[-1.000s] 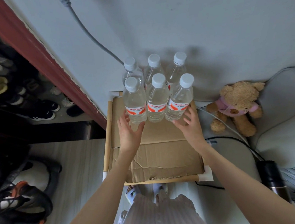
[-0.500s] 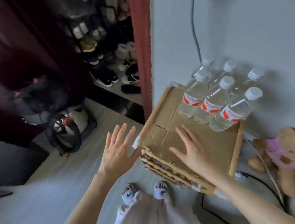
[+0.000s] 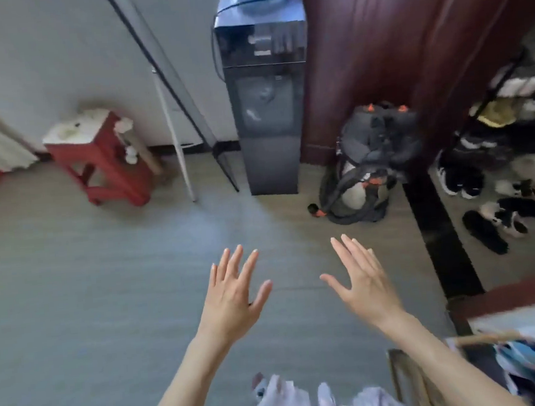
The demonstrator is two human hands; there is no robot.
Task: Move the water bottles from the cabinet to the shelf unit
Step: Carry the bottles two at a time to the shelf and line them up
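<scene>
Grey floor [image 3: 91, 296]; left hand [image 3: 232, 298], right hand [image 3: 362, 285] spread, empty.

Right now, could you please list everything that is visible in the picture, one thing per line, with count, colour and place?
water dispenser: one, dark grey, upright by the wall, top centre
stool: one, red with pale top, on the floor, left
poles: two, one dark and one pale, leaning on the wall left of the dispenser
backpack: one, grey with orange details, on the floor before the red-brown door
door: one, red-brown, top right
shoes: several, mostly black and white, on the floor and a rack, right
floor: grey
water bottles: none visible
left hand: open, empty, fingers spread
right hand: open, empty, fingers spread
</scene>
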